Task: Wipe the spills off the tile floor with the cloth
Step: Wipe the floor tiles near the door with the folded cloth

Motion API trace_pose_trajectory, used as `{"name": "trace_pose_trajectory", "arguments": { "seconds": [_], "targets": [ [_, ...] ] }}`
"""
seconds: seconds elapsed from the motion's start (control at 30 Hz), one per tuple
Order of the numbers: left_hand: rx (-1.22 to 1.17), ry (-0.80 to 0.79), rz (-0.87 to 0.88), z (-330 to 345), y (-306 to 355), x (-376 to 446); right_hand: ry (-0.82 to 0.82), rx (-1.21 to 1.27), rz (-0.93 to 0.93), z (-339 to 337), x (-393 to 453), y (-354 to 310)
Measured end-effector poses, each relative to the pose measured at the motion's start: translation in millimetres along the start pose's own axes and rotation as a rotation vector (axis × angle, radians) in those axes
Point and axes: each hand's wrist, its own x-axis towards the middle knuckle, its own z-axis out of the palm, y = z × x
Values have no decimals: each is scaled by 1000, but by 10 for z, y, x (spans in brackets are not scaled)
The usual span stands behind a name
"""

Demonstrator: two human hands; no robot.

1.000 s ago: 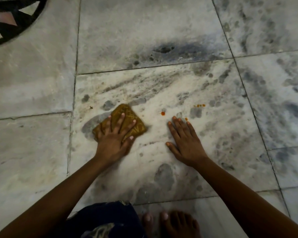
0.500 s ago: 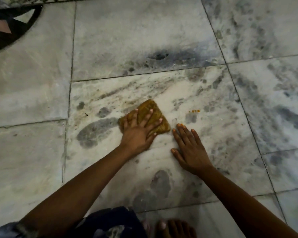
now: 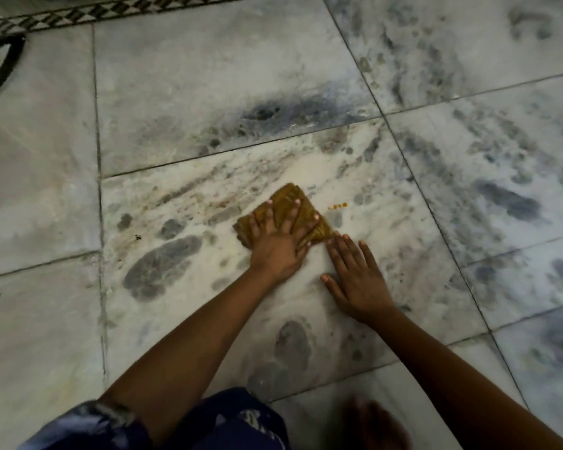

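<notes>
Shifted right since the earlier frame, cloth (image 3: 286,212) is now sitting mid-frame, just left of the orange drops (image 3: 338,206).
I'm seeing the left hand (image 3: 278,243) pressing flat on the cloth, fingers spread, not clenched; the right hand (image 3: 358,277) is lying released, palm down on the tile floor (image 3: 182,92), fingertips touching the cloth's lower right edge.

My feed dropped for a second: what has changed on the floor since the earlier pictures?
The left hand slid the brown cloth rightward across the tile, over the orange drop near the right hand; that drop no longer shows. The cloth now nearly meets the right fingertips. Unchanged: left palm flat on the cloth, right hand flat on the floor, orange dots still unwiped.
</notes>
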Motion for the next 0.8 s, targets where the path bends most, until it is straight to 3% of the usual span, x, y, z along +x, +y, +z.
{"name": "trace_pose_trajectory", "arguments": {
  "seconds": [0.13, 0.23, 0.37, 0.47, 0.6, 0.8],
  "targets": [
    [17, 16, 121, 57, -321, -179, 7, -2, 4, 17, -173, 150],
    [-28, 54, 27, -6, -448, -30, 67, 46, 95, 16, -133, 254],
    [-68, 52, -95, -48, -31, 396, 116, 74, 80, -31, 66, 270],
    [-23, 79, 21, 62, 277, 356, 134, 71, 17, -102, 210, 278],
    [74, 139, 164, 183, 172, 116, 134, 69, 66, -92, 284, 458],
    [8, 98, -18, -25, -74, 370, 147, 88, 118, 35, 284, 763]
  ]
}}
